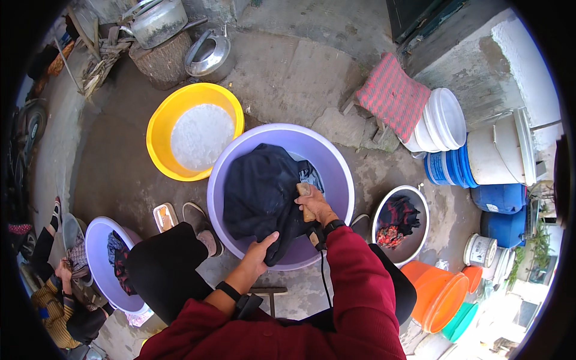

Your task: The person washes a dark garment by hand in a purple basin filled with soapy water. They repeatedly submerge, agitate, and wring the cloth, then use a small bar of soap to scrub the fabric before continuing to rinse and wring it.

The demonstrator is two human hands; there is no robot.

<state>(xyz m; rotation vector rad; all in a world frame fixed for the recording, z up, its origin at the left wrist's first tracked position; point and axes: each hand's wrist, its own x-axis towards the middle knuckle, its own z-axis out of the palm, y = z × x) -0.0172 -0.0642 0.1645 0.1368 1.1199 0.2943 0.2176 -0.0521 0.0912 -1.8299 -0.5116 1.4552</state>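
In front of me stands a large lavender plastic basin [348,198], with a dark navy garment [261,193] bunched inside it. A smaller pale-blue patterned cloth [310,173] shows at the garment's far right edge. My right hand [318,206] is closed around a tan oblong block [308,214], held against the right side of the dark cloth; whether it is soap or a wooden brush I cannot tell. My left hand [260,254] grips the near edge of the garment, thumb on top and fingers partly hidden by the cloth.
A yellow basin [155,135] of sudsy water touches the lavender one. A white-rimmed basin [375,225] with clothes is right; another lavender basin [92,252] and a tray [157,219] are left. A cloth-covered stool [393,94], buckets [495,153] and a seated person [58,306] surround me.
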